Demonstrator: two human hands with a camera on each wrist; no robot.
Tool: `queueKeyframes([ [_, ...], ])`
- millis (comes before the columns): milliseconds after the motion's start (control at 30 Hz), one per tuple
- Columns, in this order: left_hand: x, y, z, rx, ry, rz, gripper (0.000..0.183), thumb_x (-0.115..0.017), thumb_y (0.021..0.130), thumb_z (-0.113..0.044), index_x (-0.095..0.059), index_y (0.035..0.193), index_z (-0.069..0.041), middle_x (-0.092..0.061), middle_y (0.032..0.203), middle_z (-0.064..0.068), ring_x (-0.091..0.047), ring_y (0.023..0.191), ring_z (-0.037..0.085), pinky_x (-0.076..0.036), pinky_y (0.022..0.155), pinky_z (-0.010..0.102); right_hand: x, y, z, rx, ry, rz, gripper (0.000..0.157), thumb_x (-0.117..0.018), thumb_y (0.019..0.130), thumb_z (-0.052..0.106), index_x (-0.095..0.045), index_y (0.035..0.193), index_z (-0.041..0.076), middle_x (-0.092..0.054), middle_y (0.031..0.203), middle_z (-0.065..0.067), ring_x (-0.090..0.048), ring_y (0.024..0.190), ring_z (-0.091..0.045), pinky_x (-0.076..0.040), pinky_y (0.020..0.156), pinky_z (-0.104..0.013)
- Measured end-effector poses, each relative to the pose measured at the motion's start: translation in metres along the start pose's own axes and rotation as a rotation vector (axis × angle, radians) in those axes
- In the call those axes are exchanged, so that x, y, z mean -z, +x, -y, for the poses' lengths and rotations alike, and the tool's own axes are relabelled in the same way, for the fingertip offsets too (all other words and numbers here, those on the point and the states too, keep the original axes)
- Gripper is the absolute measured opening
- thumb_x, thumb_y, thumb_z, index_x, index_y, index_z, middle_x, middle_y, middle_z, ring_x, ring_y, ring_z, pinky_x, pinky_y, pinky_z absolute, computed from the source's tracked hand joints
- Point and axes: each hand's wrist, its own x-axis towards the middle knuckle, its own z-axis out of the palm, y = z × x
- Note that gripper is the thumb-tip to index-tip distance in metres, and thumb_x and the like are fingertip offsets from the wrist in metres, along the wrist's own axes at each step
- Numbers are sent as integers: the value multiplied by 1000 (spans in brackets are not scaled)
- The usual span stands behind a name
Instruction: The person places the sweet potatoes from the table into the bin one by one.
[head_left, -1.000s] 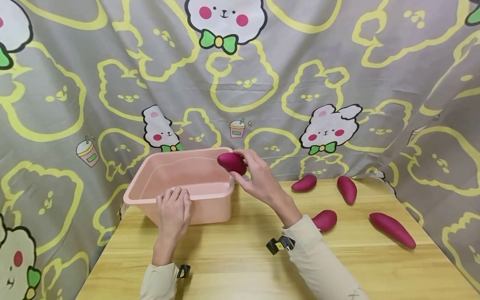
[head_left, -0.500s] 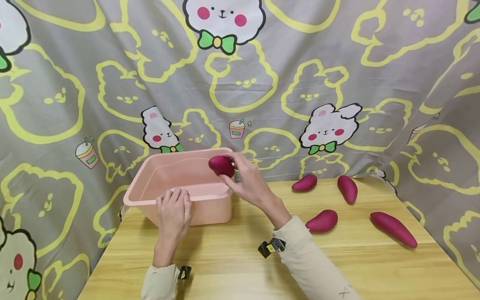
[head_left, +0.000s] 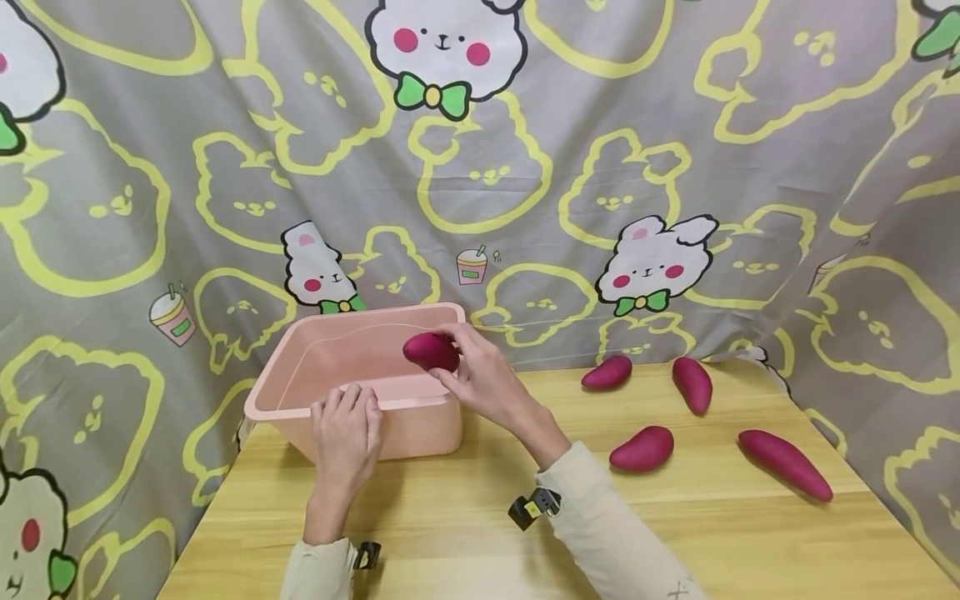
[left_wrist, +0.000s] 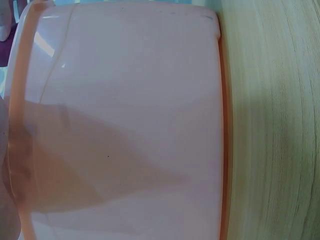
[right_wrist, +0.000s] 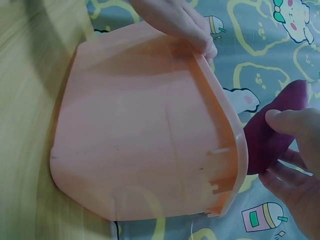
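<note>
A pink plastic bin [head_left: 423,429] stands on the wooden table, at left of centre in the head view. My left hand [head_left: 347,433] grips its near rim, fingers bent over the edge. My right hand [head_left: 487,379] holds a purple sweet potato [head_left: 431,351] between thumb and fingers, over the right end of the bin's opening. In the right wrist view the thumb lies across the sweet potato [right_wrist: 275,132], beyond the rim. The bin's side wall [left_wrist: 130,65] fills most of the left wrist view. Much of the bin floor is hidden from the head view.
Several more sweet potatoes lie spread on the right of the table, such as a plump one [head_left: 642,450] and a long one [head_left: 785,465]. A grey patterned curtain [head_left: 510,242] hangs directly behind the bin and table.
My right hand has moved left and slightly down with the sweet potato, from the bin's right rim to over its opening. My left hand has stayed on the near rim.
</note>
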Motion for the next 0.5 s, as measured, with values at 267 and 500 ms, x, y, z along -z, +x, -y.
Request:
queueKeyframes([
  [267,2,2,-1,5,-9,7,37,-32,105,-26,-56,83,-7,-59,87,13,-53,86,38,-34,78,52,-6,3,1,-1,-49,33,49,-79,90,14,-58,134,8,-62,127,-5,-60,109,-14,-53,90,-24],
  [500,1,0,0,0,-4,11,39,-31,105,-26,-55,82,-7,-58,85,13,-52,85,38,-35,78,52,-12,1,2,5,-75,66,49,-79,89,14,-60,134,9,-61,129,-5,-63,107,-16,-54,90,-29],
])
